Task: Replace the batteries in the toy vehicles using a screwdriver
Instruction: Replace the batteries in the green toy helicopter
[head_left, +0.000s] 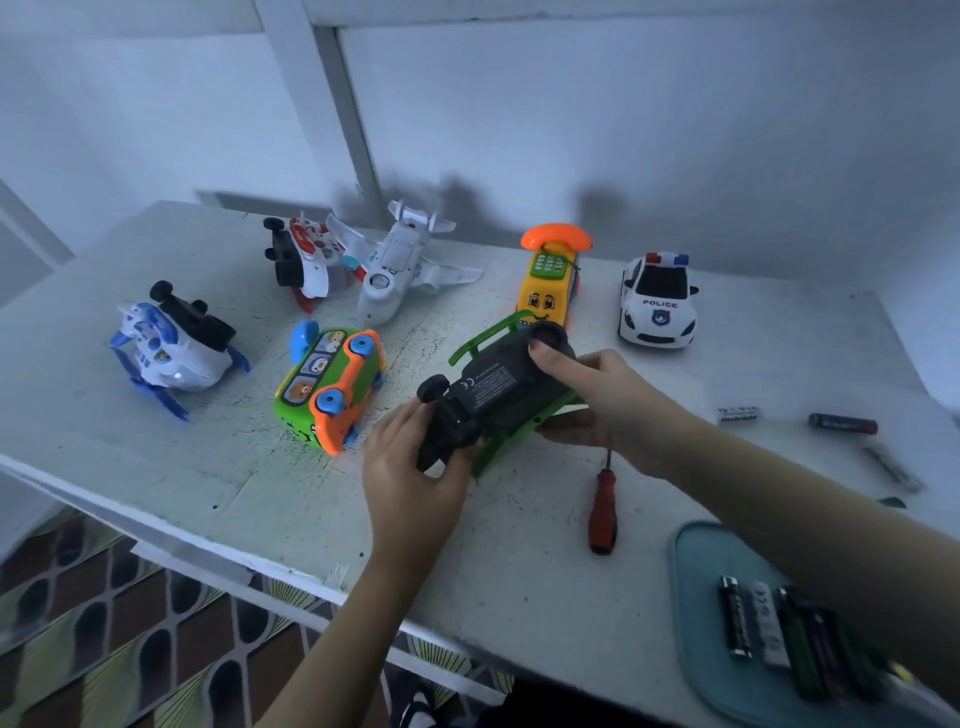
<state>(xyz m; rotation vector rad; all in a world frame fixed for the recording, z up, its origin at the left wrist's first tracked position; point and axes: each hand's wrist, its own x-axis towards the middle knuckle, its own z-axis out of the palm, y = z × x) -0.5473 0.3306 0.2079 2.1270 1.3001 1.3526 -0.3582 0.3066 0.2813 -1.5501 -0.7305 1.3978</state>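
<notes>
The left grip (410, 467) curls round the upturned green car (493, 389)'s near end; the right grip (597, 400) clasps its far end. A screwdriver (602, 512) lies nearby.

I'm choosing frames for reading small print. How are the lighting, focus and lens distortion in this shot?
Head view: dim, bluish light, with soft toy shadows on the wall; the wide-angle lens bows the table; the label under the green car, gripped by left hand and right hand, is unreadable; the batteries in the tray are smeared; POLICE on the police car reads clearly.
</notes>
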